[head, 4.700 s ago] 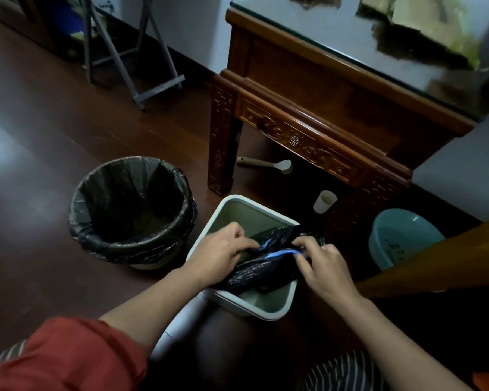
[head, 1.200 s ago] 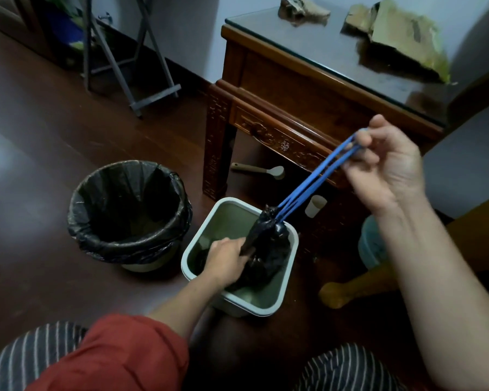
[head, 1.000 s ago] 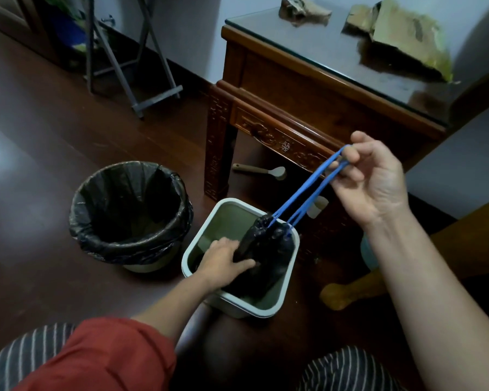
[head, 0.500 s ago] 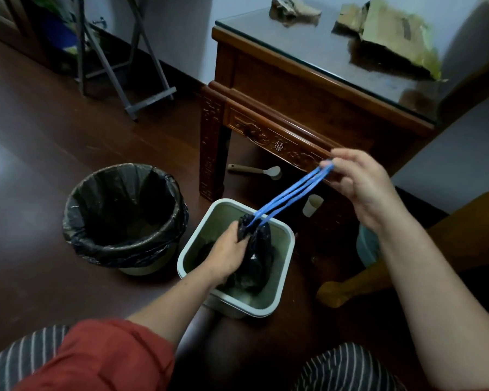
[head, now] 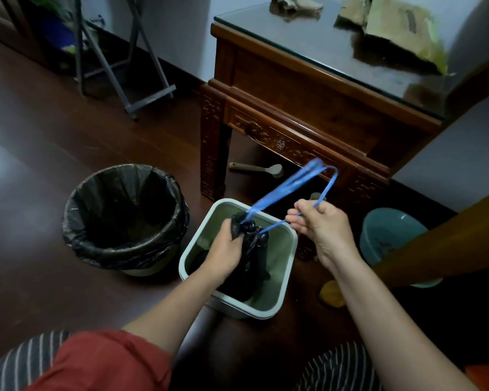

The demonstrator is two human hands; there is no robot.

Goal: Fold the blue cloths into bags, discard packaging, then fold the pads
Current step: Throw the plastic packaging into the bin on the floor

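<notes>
**Drawstring pulled shut, right hand drops back to the bag**

A second ago the right hand (head: 321, 225) held the blue drawstring (head: 291, 183) high and taut, well above the bin. Now it has come down close to the bin's rim, and the cord arcs up in a slack, blurred loop above it. The hand pinches one strand between thumb and fingers. The left hand (head: 223, 251) has shifted from the bag's body up to its gathered neck, where it is clamped. The hands are apart, joined only by the cord.

The mouth of the black bag (head: 254, 258) looks cinched – so the closing pull seems done, and a knot or wrap of the loose cord probably comes next.

The bag stands in the square pale-green bin (head: 278, 263), its lower part inside. The round bin (head: 110, 251) beside it has a black liner; its contents are too dark to tell. A teal basin (head: 387, 235) sits on the floor to the right. Torn cardboard (head: 395, 32) lies on the desk (head: 308, 46).
</notes>
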